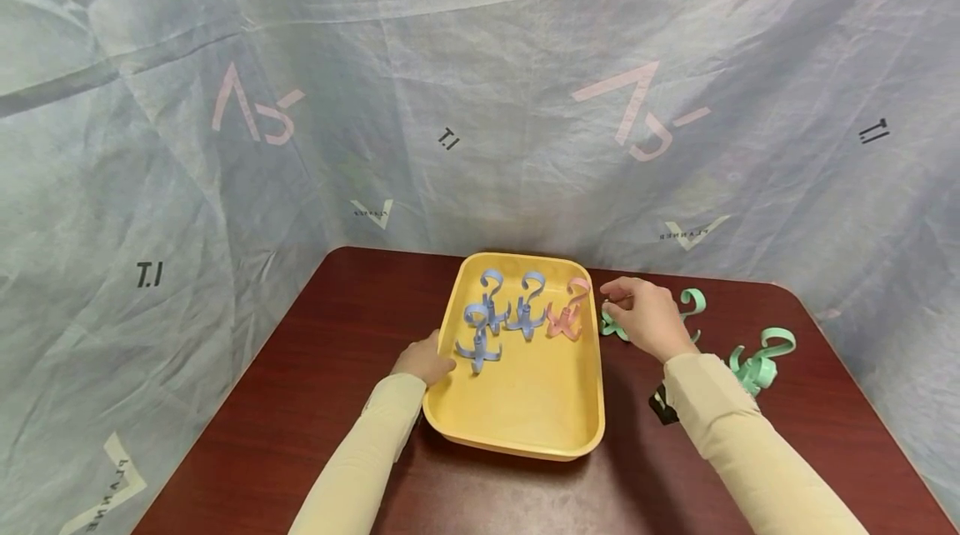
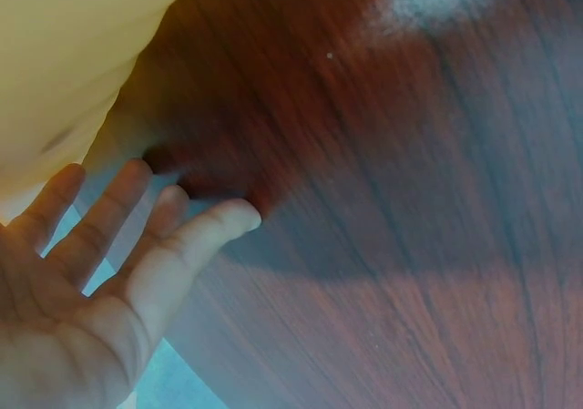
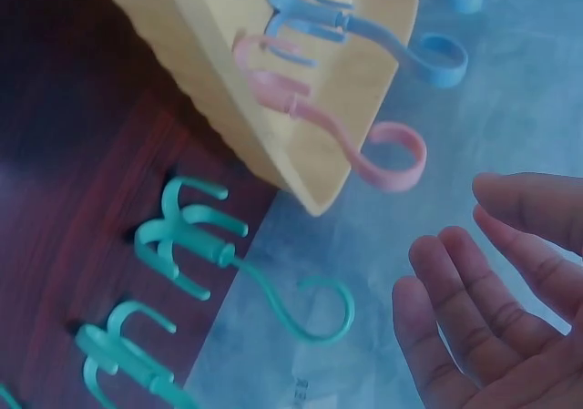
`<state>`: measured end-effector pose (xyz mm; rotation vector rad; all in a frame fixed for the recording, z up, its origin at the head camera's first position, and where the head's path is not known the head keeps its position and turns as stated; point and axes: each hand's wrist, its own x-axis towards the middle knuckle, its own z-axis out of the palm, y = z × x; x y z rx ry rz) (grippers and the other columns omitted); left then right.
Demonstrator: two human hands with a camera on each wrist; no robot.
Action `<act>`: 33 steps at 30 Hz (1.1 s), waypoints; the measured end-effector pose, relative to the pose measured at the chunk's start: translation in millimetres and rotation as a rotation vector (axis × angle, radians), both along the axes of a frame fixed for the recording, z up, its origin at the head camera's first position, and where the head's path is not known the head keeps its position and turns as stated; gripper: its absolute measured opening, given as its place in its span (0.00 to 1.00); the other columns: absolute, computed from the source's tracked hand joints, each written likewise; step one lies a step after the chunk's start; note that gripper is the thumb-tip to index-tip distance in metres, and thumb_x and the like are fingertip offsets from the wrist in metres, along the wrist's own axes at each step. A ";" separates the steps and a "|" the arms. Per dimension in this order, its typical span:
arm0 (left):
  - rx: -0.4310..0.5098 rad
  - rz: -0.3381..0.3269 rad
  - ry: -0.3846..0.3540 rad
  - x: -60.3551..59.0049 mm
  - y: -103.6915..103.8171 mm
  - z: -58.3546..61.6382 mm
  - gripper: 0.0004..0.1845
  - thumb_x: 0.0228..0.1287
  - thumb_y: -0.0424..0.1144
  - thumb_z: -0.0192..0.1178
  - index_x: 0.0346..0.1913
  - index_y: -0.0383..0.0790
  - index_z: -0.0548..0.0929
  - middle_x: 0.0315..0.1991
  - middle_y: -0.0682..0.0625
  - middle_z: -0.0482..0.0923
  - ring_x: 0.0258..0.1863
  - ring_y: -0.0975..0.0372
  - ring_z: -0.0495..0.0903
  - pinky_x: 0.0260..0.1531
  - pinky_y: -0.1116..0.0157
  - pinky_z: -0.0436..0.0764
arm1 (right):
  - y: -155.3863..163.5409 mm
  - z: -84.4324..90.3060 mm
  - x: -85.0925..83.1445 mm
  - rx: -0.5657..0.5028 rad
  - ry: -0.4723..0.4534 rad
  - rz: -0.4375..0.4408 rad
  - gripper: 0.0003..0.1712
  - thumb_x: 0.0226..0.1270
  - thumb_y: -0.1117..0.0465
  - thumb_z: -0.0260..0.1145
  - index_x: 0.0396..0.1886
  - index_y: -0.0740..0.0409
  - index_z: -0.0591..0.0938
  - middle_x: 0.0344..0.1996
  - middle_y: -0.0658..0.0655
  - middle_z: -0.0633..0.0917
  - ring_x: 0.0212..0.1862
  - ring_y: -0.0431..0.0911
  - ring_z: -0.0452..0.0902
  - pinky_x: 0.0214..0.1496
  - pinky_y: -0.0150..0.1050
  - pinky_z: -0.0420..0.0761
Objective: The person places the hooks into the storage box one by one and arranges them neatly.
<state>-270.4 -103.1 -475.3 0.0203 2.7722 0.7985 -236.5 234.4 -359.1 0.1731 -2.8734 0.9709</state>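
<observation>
My left hand is at the left side of a yellow tray, its fingertips right by the wall. In the left wrist view its fingers are spread and relaxed. Inside the tray stand three blue four-pronged swivel hooks and a pink one of the same kind. Just right of the tray, my right hand hovers by a green hook, which it partly hides in the head view. The right wrist view shows that hand with loosely bent fingers and nothing between them.
Another green hook stands farther right on the dark red wooden table, and one more is partly behind my right hand. A small black object lies beside my right sleeve. Grey printed sheeting hangs behind the table.
</observation>
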 end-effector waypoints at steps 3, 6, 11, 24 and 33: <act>0.007 0.003 -0.006 0.9 0.4 1.0 0.33 0.65 0.41 0.63 0.71 0.36 0.69 0.45 0.39 0.83 0.37 0.51 0.81 0.41 0.54 0.80 | 10.0 3.0 3.2 -0.002 -0.005 0.001 0.17 0.74 0.65 0.64 0.59 0.66 0.82 0.50 0.67 0.84 0.48 0.60 0.83 0.40 0.48 0.83; 0.006 0.008 -0.010 1.7 0.3 2.0 0.32 0.66 0.41 0.63 0.71 0.37 0.69 0.44 0.39 0.83 0.36 0.52 0.81 0.39 0.54 0.80 | 20.6 4.8 5.6 0.004 -0.014 -0.013 0.18 0.74 0.65 0.64 0.59 0.66 0.81 0.52 0.68 0.84 0.49 0.61 0.82 0.38 0.47 0.83; 0.000 0.009 0.000 4.7 1.0 6.6 0.31 0.66 0.41 0.64 0.70 0.36 0.71 0.44 0.39 0.83 0.37 0.51 0.82 0.41 0.54 0.80 | 39.7 3.9 11.0 0.034 -0.011 -0.053 0.19 0.74 0.63 0.64 0.61 0.65 0.81 0.52 0.69 0.84 0.49 0.61 0.82 0.40 0.50 0.82; 0.022 0.003 -0.020 10.0 3.9 16.7 0.32 0.68 0.41 0.62 0.73 0.35 0.68 0.46 0.39 0.83 0.36 0.52 0.81 0.39 0.55 0.80 | 91.8 0.9 36.6 0.096 0.035 -0.128 0.19 0.74 0.60 0.64 0.59 0.66 0.81 0.47 0.71 0.86 0.39 0.58 0.84 0.29 0.43 0.77; 0.008 0.003 -0.006 10.3 4.3 15.0 0.31 0.68 0.40 0.63 0.70 0.35 0.70 0.45 0.39 0.83 0.37 0.52 0.81 0.41 0.55 0.80 | 125.5 7.8 41.9 0.142 -0.034 -0.119 0.20 0.73 0.64 0.63 0.60 0.69 0.79 0.45 0.73 0.85 0.26 0.45 0.79 0.28 0.42 0.73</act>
